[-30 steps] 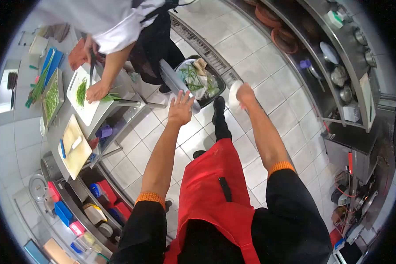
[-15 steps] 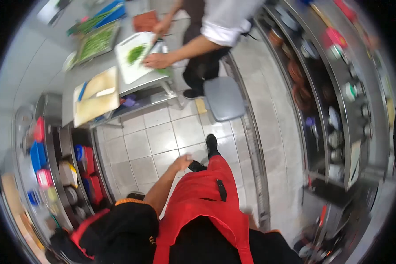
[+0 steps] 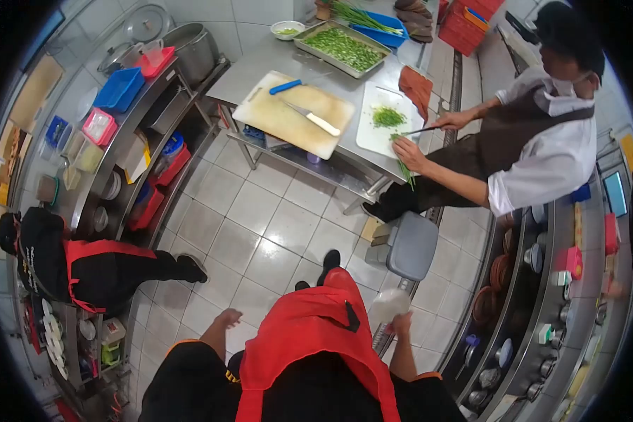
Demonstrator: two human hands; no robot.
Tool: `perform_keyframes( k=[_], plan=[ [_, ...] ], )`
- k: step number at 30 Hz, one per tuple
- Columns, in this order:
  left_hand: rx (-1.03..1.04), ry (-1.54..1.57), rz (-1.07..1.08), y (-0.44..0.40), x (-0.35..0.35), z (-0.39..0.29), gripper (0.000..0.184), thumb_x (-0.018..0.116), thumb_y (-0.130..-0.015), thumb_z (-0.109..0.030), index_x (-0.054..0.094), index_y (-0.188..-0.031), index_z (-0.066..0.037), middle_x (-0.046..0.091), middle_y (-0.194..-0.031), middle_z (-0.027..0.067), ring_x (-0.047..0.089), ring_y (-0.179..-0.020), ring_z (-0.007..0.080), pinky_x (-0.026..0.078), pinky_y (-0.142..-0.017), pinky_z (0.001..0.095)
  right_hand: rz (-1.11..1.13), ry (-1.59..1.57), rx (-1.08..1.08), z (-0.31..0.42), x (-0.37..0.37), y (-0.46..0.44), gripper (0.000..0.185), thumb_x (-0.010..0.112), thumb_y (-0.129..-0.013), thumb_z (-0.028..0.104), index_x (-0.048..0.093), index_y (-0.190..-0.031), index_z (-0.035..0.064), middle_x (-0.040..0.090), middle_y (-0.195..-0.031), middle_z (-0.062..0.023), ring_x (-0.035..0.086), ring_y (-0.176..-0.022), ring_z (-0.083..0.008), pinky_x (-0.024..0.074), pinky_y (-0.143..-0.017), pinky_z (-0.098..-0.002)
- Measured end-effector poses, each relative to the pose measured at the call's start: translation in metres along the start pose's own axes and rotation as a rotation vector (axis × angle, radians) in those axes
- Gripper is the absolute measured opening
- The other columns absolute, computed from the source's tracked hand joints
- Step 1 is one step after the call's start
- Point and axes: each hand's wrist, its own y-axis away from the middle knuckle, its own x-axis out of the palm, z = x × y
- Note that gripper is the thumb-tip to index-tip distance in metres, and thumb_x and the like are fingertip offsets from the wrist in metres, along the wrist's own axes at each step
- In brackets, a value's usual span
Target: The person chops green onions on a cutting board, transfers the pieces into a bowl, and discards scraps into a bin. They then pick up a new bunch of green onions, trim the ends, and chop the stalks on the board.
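Observation:
At my right side, my right hand (image 3: 401, 323) grips a pale round plate (image 3: 389, 305) by its near edge; blur hides its details. My left hand (image 3: 227, 318) hangs low on the other side, fingers loosely apart, with nothing in it. Both hands are over the tiled floor, away from the steel table (image 3: 260, 65). On that table lie a worn cutting board (image 3: 253, 105) with a white-handled knife (image 3: 316, 121) and a blue-handled knife (image 3: 285, 86). A co-worker's hands (image 3: 409, 153) hold a knife and green stalks at a white board (image 3: 373, 144).
A grey lidded bin (image 3: 413, 246) stands by the table. To the left, another person (image 3: 105, 271) in a red apron stands beside shelves (image 3: 130, 119) with tubs. Shelves with bowls (image 3: 496, 274) line the right. A tray of chopped greens (image 3: 341, 46) sits on the table.
My view has turned and the pale plate in my right hand has come into sight. My left hand has moved back toward my body. The other person in red now shows farther left.

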Motion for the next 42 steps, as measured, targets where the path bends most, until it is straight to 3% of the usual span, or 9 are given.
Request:
perform_keyframes(
  k=[3, 6, 11, 20, 22, 25, 31, 35, 42],
  plan=[
    [0.287, 0.141, -0.024, -0.021, 0.019, -0.074, 0.045, 0.049, -0.093, -0.043, 0.069, -0.097, -0.002, 0.069, -0.086, 0.0097, 0.062, -0.074, 0.0242, 0.051, -0.066, 0.0437, 0.318, -0.288, -0.086, 0.079, 0.007, -0.066, 0.043, 0.042, -0.086, 0.006, 0.032, -0.127, 0.0012, 0.058, -0.069, -0.0150, 0.058, -0.045, -0.0214, 0.0534, -0.037, -0.0381],
    [1.136, -0.430, 0.127, -0.010, 0.028, -0.153, 0.049, 0.048, -0.093, -0.043, 0.062, -0.124, -0.008, 0.068, -0.110, 0.0124, 0.064, -0.098, 0.0273, 0.051, -0.083, 0.0457, 0.482, -0.205, -0.176, 0.202, 0.016, -0.040, 0.042, 0.040, -0.088, 0.007, 0.029, -0.129, 0.0041, 0.058, -0.069, -0.0129, 0.056, -0.043, -0.0179, 0.0531, -0.035, -0.0348],
    [0.488, 0.122, 0.387, 0.009, 0.000, -0.179, 0.051, 0.047, -0.093, -0.042, 0.055, -0.132, -0.011, 0.063, -0.120, 0.0124, 0.061, -0.106, 0.0275, 0.049, -0.088, 0.0462, 0.762, -0.180, -0.314, 0.345, 0.068, 0.013, 0.054, 0.045, -0.083, 0.008, 0.031, -0.135, 0.0046, 0.057, -0.066, -0.0129, 0.054, -0.040, -0.0173, 0.0503, -0.034, -0.0332],
    [0.227, 0.342, 0.473, 0.056, -0.115, -0.182, 0.059, 0.046, -0.093, -0.041, 0.042, -0.146, -0.017, 0.054, -0.138, 0.0123, 0.056, -0.120, 0.0279, 0.046, -0.096, 0.0470, 1.022, -0.380, -0.552, 0.571, 0.149, 0.045, 0.060, 0.047, -0.087, 0.008, 0.023, -0.141, 0.0061, 0.057, -0.067, -0.0130, 0.054, -0.041, -0.0177, 0.0492, -0.034, -0.0317],
    [0.342, 0.304, 0.481, 0.056, -0.138, -0.186, 0.071, 0.045, -0.093, -0.038, 0.019, -0.157, -0.023, 0.032, -0.156, 0.0094, 0.050, -0.128, 0.0265, 0.045, -0.099, 0.0464, 1.023, -0.338, -0.587, 0.611, 0.165, 0.039, 0.059, 0.045, -0.088, 0.006, 0.023, -0.142, 0.0087, 0.058, -0.069, -0.0130, 0.055, -0.043, -0.0170, 0.0503, -0.035, -0.0317],
    [0.265, 0.373, 0.474, 0.148, -0.199, -0.247, 0.065, 0.042, -0.096, -0.034, 0.024, -0.156, -0.020, 0.032, -0.156, 0.0101, 0.052, -0.126, 0.0260, 0.047, -0.098, 0.0432, 1.045, -0.356, -0.620, 0.648, 0.182, 0.040, 0.057, 0.044, -0.089, 0.005, 0.023, -0.142, 0.0089, 0.058, -0.070, -0.0133, 0.056, -0.046, -0.0166, 0.0516, -0.037, -0.0314],
    [0.593, 0.986, 0.240, 0.180, -0.302, -0.272, 0.061, 0.046, -0.100, -0.044, 0.034, -0.149, -0.010, 0.072, -0.100, 0.0104, 0.068, -0.093, 0.0214, 0.049, -0.088, 0.0319, 1.041, -0.494, -0.494, 0.673, 0.218, 0.047, 0.052, 0.044, -0.090, 0.005, 0.025, -0.138, 0.0091, 0.059, -0.073, -0.0136, 0.057, -0.047, -0.0165, 0.0523, -0.038, -0.0316],
    [0.816, 1.041, -0.136, 0.191, -0.352, -0.348, 0.042, 0.048, -0.101, -0.035, 0.048, -0.133, -0.008, 0.069, -0.098, 0.0089, 0.066, -0.094, 0.0188, 0.049, -0.088, 0.0344, 0.964, -0.601, -0.395, 0.700, 0.230, 0.042, 0.044, 0.046, -0.089, 0.008, 0.028, -0.129, 0.0076, 0.059, -0.074, -0.0143, 0.057, -0.049, -0.0170, 0.0538, -0.041, -0.0319],
    [0.978, 0.841, -0.059, 0.182, -0.438, -0.463, 0.029, 0.047, -0.102, -0.024, 0.056, -0.124, -0.008, 0.068, -0.101, 0.0064, 0.066, -0.092, 0.0154, 0.050, -0.087, 0.0318, 0.797, -0.591, -0.408, 0.774, 0.252, -0.012, 0.037, 0.045, -0.088, 0.008, 0.033, -0.122, -0.0010, 0.059, -0.075, -0.0138, 0.057, -0.052, -0.0171, 0.0550, -0.042, -0.0345]
  ],
)
